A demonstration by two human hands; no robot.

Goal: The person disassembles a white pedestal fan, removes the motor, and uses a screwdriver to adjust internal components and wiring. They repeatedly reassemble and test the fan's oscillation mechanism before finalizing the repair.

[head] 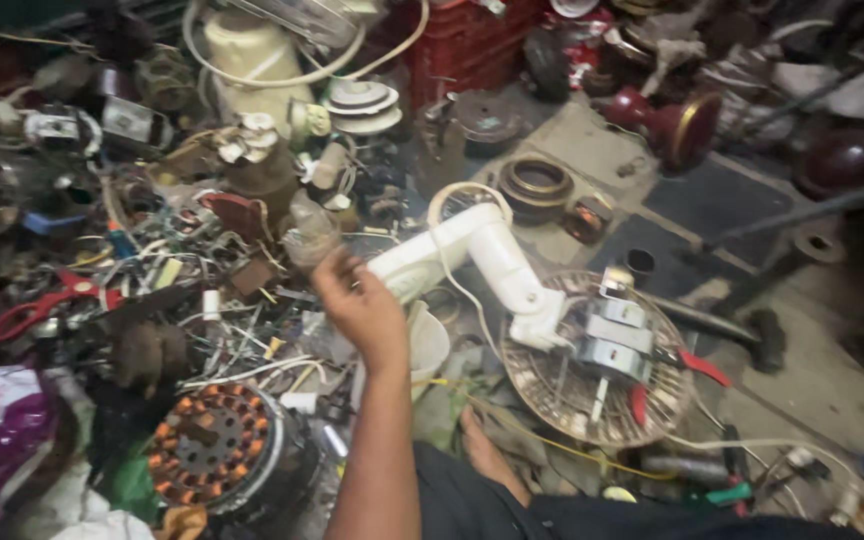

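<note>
Hands first: only one hand is showing, seemingly the left, fingers curling loosely and gripping nothing I can make out; the other is lying out of view. It is reaching up beside the white fan neck, whose long axis is running from the hand rightward and down to the wire fan guard on the floor. Left of the arm, a copper-wound stator is sitting amid crowding scrap; open floor is lying farther right.
</note>
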